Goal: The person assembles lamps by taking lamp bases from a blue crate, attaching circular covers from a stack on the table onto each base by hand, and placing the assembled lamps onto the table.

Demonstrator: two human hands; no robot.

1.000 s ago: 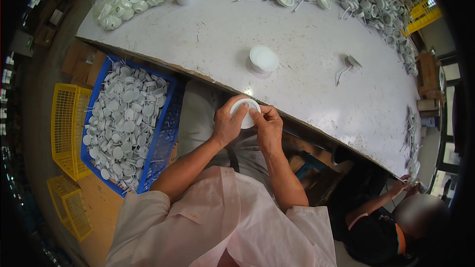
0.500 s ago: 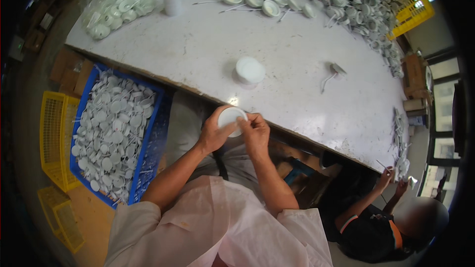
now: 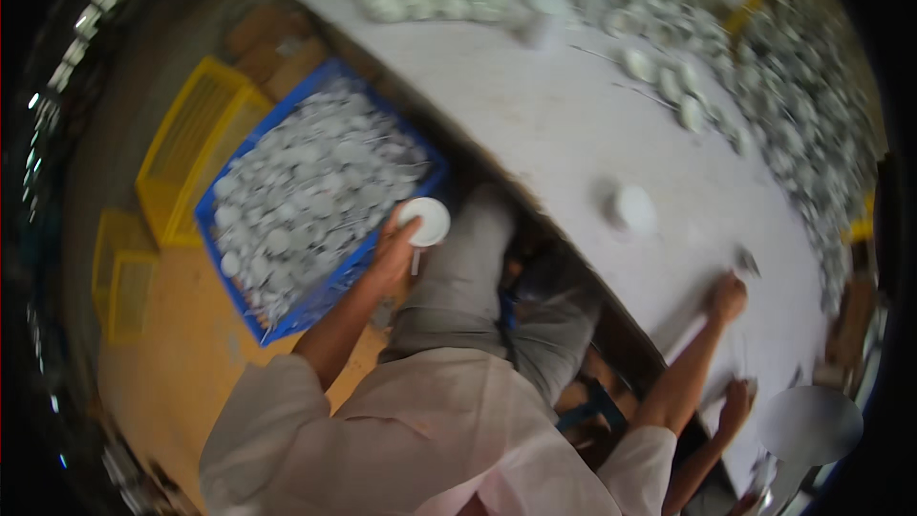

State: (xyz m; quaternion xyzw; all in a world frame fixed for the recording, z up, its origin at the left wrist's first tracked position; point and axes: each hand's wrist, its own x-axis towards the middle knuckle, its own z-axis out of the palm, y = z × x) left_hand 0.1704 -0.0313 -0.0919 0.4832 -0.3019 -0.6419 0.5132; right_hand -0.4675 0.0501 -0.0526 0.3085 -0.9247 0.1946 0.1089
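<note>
I have parted my hands: my left hand (image 3: 394, 253) now pinches the round white cap (image 3: 424, 221) over the blue crate (image 3: 420, 182) at centre left, while my right hand (image 3: 728, 298), fingers curled, rests on the tabletop (image 3: 554, 124) at right.

The whole frame is smeared by motion blur. The white pieces filling the blue crate (image 3: 315, 201) at centre left run together, so single shapes cannot be told apart. The small parts strewn along the bench (image 3: 573, 124) toward the upper right are too blurred to identify. What the right hand (image 3: 728, 298) presses on, at right of centre, is unclear. A co-worker at the lower right is cut off by the rim.
</note>
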